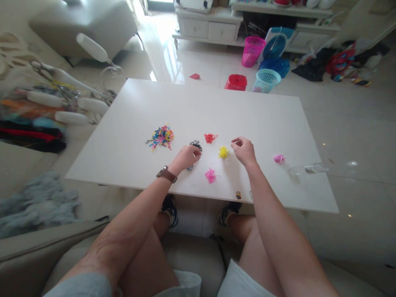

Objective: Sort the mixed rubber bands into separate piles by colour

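Note:
Small thin coloured pieces, like little bands or clips, lie in heaps on the white table [247, 111]. My left hand [185, 157], with a brown-strapped watch, hovers with curled fingers beside the black heap [196, 144] and partly covers a blue heap [189, 168]. My right hand [244, 150] is pinched just right of the yellow heap [223, 152]; anything in its fingertips is too small to make out. Beyond them sits the red heap [209, 138], and nearer me the pink heap [210, 176]. A larger mixed-colour heap [162, 137] lies to the left.
A pink object [279, 159] and a clear glass or bottle [314, 168] are at the table's right. A small figure [238, 194] stands by the near edge. Beyond the table are a red stool or bin [236, 82] and a light-blue basket [266, 81].

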